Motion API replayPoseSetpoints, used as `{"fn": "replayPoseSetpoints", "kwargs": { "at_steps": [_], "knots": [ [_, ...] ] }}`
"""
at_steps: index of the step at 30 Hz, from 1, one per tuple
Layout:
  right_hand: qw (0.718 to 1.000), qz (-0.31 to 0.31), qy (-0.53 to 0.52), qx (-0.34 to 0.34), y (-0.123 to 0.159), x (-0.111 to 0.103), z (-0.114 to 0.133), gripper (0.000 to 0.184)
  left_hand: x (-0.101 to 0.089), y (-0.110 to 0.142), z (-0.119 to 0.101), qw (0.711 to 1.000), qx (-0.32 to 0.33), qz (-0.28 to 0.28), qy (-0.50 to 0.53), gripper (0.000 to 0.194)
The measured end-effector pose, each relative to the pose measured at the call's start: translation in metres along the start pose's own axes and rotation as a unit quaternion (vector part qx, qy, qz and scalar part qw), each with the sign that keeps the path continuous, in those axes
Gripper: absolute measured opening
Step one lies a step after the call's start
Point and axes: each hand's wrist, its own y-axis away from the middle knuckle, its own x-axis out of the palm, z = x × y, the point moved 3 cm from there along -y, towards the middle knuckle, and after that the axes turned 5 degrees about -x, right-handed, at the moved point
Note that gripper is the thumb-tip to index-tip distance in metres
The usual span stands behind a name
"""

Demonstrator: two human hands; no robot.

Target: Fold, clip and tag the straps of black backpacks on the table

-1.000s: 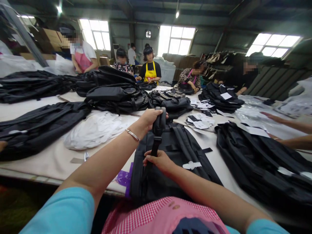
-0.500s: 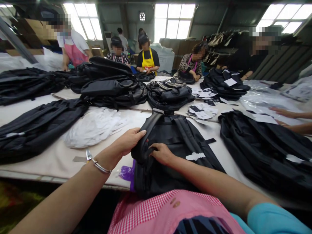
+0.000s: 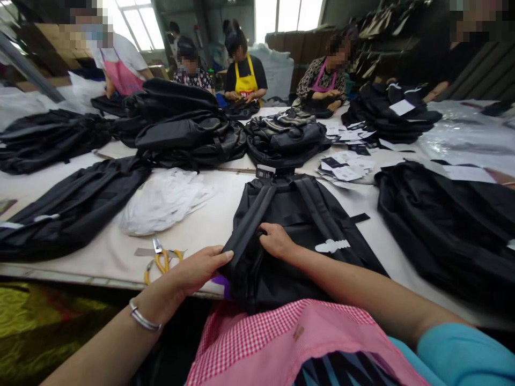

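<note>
A black backpack (image 3: 289,214) lies on the table in front of me, its two shoulder straps facing up. My left hand (image 3: 207,268) grips the lower part of the left shoulder strap (image 3: 251,222), thumb on top. My right hand (image 3: 277,241) is closed at the inner edge of this strap; its fingertips are partly hidden. Around the right strap sits a white wrap (image 3: 332,245). A dark printed tag (image 3: 265,171) lies at the top of the backpack. Left of my left hand are yellow-handled pliers (image 3: 163,257). Something purple (image 3: 221,281) shows under the backpack's lower left edge.
White thin pieces (image 3: 164,201) lie heaped at left. More black backpacks lie at left (image 3: 80,198), at right (image 3: 442,225) and in piles (image 3: 189,139) farther back. Cards (image 3: 346,166) are scattered behind. Several people, one in a yellow apron (image 3: 246,80), stand across the table.
The left strap has gone from raised and bent to lying flatter along the backpack. My left hand has moved down and left with it. The pliers show more fully, and the camera view has tilted down.
</note>
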Motion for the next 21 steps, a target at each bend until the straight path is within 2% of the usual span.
{"fn": "replayPoseSetpoints", "kwargs": {
  "at_steps": [3, 7, 10, 13, 16, 21],
  "knots": [
    [1.000, -0.016, 0.023, 0.000, 0.002, -0.004, 0.002, 0.028, 0.003, 0.000, -0.001, 0.999, -0.040, -0.018, -0.005, 0.034],
    [0.997, -0.044, 0.057, 0.021, 0.003, -0.011, 0.000, 0.022, 0.002, -0.004, -0.005, 0.997, -0.077, -0.003, 0.023, 0.030],
    [0.993, -0.084, 0.085, 0.024, 0.005, -0.015, -0.001, 0.045, -0.002, -0.006, -0.005, 0.995, -0.085, -0.002, 0.054, 0.030],
    [0.981, -0.112, 0.155, -0.041, 0.005, -0.019, 0.007, 0.076, -0.001, -0.007, -0.004, 0.994, -0.084, 0.014, 0.075, 0.032],
    [0.966, -0.067, 0.230, -0.101, 0.002, -0.022, 0.019, 0.090, 0.005, -0.008, -0.001, 0.991, -0.093, 0.021, 0.092, 0.030],
    [0.939, 0.036, 0.301, -0.165, -0.012, -0.028, 0.032, 0.078, 0.019, -0.013, 0.005, 0.982, -0.103, 0.044, 0.149, 0.026]
  ]
}}
